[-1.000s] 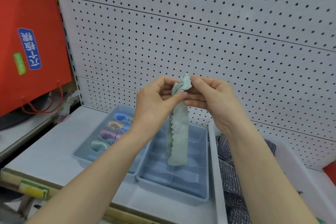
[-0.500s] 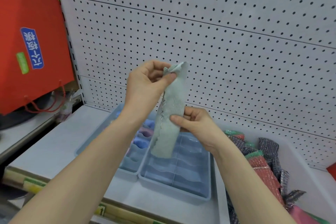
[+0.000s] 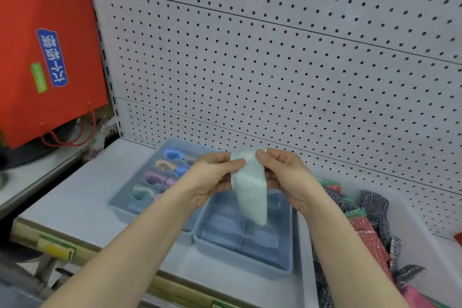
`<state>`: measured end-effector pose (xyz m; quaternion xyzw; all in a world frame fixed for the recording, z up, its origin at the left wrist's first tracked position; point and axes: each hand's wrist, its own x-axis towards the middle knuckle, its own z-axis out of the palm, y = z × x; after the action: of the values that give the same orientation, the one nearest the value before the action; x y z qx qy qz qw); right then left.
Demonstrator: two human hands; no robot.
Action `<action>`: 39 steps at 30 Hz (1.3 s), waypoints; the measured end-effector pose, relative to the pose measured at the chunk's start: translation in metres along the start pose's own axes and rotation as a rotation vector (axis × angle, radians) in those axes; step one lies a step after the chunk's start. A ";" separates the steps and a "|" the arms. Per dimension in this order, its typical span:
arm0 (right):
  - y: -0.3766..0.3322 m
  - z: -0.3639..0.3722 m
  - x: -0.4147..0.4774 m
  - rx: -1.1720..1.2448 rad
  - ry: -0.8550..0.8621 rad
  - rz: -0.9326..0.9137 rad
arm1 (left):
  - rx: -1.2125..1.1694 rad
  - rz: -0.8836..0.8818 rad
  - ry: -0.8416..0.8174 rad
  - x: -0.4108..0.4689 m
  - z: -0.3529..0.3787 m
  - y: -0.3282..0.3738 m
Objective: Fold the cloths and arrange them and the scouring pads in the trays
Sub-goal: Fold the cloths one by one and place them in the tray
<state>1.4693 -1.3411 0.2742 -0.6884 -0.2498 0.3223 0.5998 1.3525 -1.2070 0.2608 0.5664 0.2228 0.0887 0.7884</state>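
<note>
A pale green cloth [image 3: 250,192], folded into a short doubled strip, hangs over the right blue tray [image 3: 285,261]. My left hand [image 3: 212,177] pinches its top left edge and my right hand [image 3: 285,177] pinches its top right edge. The right tray's divided compartments hold nothing I can see. The left blue tray [image 3: 117,204] holds several rolled cloths [image 3: 152,177] in blue, peach, purple and green. A white bin [image 3: 425,240] at the right holds scouring pads [image 3: 370,227], grey, red and green.
A white pegboard wall [image 3: 275,57] rises right behind the trays. A red bag [image 3: 45,52] hangs at the left above a lower side shelf [image 3: 30,177]. The white shelf's front edge [image 3: 82,257] carries a yellow price label [image 3: 55,250].
The long hanging strip has been doubled to about half its length. Both hands have come down and now hold the top together; my right hand rose from the strip's middle.
</note>
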 end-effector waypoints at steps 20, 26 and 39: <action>-0.018 0.001 -0.003 -0.166 0.084 -0.403 | 0.165 0.392 -0.003 -0.010 0.006 0.015; -0.024 -0.006 -0.005 -0.113 -0.017 -0.386 | 0.087 0.429 0.094 -0.002 0.004 0.023; -0.036 -0.003 -0.006 -0.221 0.033 -0.403 | 0.034 0.244 -0.078 -0.002 0.000 0.017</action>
<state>1.4696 -1.3417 0.3108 -0.6914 -0.4060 0.1554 0.5771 1.3527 -1.2024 0.2769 0.6058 0.1227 0.1580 0.7701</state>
